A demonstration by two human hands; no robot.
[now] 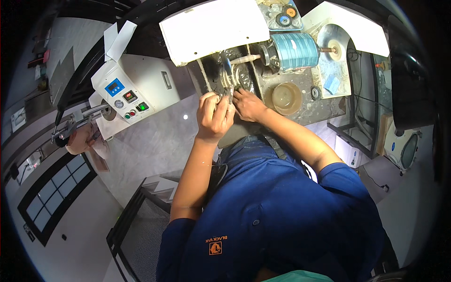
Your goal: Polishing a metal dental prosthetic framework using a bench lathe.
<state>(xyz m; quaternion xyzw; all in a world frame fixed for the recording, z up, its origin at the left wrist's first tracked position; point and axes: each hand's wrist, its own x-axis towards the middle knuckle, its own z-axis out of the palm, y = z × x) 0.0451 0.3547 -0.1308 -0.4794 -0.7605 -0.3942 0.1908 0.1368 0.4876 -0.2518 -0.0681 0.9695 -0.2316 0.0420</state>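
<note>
My left hand is closed, its fingers pinched together in front of the polishing wheel. Close beside it, my right hand has its fingers bent in toward the same spot. A small glinting piece shows between the fingertips, too small and too covered to name. The wheel is on the left tapered spindle of a bench polishing motor wrapped in bluish plastic. Its edge looks blurred. Behind my fingers, the wet dark trough is partly hidden by the hands.
A round tan bowl of cloudy liquid stands right of my right hand. White hoods cover the wheels. A blue block lies in the right tray. At left is a white machine with a control panel; a person is beyond it.
</note>
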